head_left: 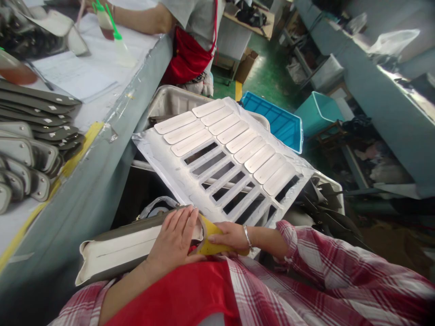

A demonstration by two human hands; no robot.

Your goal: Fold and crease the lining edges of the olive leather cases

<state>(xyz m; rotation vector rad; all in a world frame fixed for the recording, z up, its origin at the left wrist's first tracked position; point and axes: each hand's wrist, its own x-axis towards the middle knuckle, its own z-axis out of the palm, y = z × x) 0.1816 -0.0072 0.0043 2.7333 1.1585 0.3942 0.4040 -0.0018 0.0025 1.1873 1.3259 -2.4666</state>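
A dark grey-green handbag [120,251] lies on its side at my lap, its long cream face turned up. My left hand [178,233] presses across the right end of this handbag, fingers together over its edge and thumb low near the front. My right hand [233,236] grips a smooth yellow piece [210,235] that touches the bag's right end. What kind of tool the yellow piece is, I cannot tell. A bit of red shows between the two hands. Just beyond the bag lies a slotted white board [204,181] bearing several cream rounded strips [217,118].
The board rests over pale bins [170,97]. On the left, a workbench [136,99] holds stacked grey pieces [20,158] and green-tipped bottles [118,43]. A co-worker's arm [142,20] reaches over it. A blue crate [272,120] and a teal bin [316,113] stand behind.
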